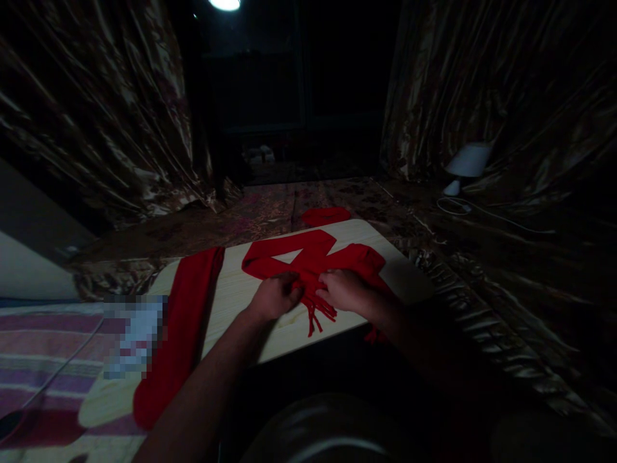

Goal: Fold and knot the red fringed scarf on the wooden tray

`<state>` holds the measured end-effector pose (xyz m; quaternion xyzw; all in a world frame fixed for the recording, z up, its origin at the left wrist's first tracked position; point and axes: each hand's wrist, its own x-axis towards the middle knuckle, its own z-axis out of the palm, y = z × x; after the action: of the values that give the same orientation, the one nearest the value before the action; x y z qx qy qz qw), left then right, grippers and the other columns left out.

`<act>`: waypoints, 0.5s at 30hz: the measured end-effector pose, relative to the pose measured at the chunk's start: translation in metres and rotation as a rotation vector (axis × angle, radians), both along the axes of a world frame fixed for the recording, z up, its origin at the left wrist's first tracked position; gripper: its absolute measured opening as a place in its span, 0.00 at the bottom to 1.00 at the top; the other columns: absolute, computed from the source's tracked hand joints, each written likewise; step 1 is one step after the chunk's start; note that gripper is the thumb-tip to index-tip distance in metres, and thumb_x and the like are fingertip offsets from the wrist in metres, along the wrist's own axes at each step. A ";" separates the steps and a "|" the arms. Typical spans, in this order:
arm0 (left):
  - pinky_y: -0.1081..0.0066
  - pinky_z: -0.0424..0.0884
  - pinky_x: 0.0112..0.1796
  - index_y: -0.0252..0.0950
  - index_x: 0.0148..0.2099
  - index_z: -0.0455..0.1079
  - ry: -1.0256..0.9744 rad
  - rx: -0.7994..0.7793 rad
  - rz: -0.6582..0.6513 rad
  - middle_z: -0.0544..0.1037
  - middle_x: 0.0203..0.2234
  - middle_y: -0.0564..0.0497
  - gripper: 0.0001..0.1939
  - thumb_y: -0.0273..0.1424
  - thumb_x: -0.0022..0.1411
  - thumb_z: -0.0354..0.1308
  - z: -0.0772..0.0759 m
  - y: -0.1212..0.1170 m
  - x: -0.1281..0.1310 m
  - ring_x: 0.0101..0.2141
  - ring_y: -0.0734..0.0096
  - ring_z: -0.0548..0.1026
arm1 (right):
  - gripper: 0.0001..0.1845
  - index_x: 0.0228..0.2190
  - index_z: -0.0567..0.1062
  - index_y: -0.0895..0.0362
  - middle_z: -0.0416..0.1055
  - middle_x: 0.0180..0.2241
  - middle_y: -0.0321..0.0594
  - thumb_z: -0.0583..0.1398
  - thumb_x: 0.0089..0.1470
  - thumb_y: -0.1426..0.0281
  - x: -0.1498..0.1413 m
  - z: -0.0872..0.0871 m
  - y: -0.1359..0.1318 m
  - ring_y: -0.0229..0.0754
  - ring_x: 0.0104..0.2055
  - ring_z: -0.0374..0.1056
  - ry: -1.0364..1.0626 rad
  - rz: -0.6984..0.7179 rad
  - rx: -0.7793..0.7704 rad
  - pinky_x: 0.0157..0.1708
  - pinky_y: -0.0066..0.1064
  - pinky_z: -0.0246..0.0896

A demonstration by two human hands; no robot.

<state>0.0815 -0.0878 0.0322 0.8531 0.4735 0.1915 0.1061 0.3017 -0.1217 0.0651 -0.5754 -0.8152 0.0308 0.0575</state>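
Observation:
A red fringed scarf (308, 257) lies looped and crossed over itself on a light wood-patterned tabletop (231, 315). My left hand (277, 297) is closed on the scarf just above its fringe, thumb and fingers pressed together on the cloth. Close beside it, my right hand (343, 292) grips the same end with bent fingers. Between and below the hands, the loose tassels hang toward the table's near edge. Another part of the red cloth passes behind my right wrist, with more tassels showing beneath the forearm. The room is dark, so fingertip detail is hard to see.
A folded red cloth (186, 321) runs along the table's left side. Another red piece (325, 215) lies beyond the far edge. A white lamp (467, 161) with a cord stands at right. Patterned curtains (144, 128) hang behind; striped bedding (53, 347) is at left.

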 end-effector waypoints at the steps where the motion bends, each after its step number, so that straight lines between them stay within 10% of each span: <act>1: 0.66 0.71 0.54 0.35 0.60 0.73 0.014 0.021 0.008 0.78 0.55 0.44 0.26 0.43 0.66 0.52 -0.002 -0.001 0.002 0.53 0.59 0.76 | 0.16 0.42 0.79 0.56 0.80 0.42 0.48 0.58 0.61 0.60 -0.002 -0.001 -0.002 0.49 0.44 0.76 0.017 -0.010 -0.013 0.41 0.33 0.64; 8: 0.63 0.68 0.58 0.32 0.59 0.74 0.003 0.019 0.002 0.77 0.56 0.42 0.26 0.41 0.72 0.43 0.000 -0.004 0.006 0.57 0.58 0.74 | 0.15 0.40 0.80 0.55 0.81 0.41 0.46 0.54 0.63 0.68 -0.005 0.000 -0.007 0.46 0.43 0.76 0.049 -0.075 -0.096 0.43 0.31 0.63; 15: 0.64 0.67 0.58 0.31 0.58 0.73 -0.029 -0.023 0.063 0.77 0.56 0.42 0.27 0.40 0.73 0.40 -0.001 -0.005 0.008 0.57 0.60 0.74 | 0.15 0.41 0.81 0.59 0.78 0.44 0.50 0.55 0.58 0.76 -0.004 -0.007 -0.014 0.48 0.48 0.72 -0.047 0.164 0.022 0.53 0.34 0.59</act>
<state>0.0896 -0.0927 0.0314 0.8336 0.5009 0.2017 0.1164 0.2973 -0.1357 0.0586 -0.5068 -0.8609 0.0129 0.0422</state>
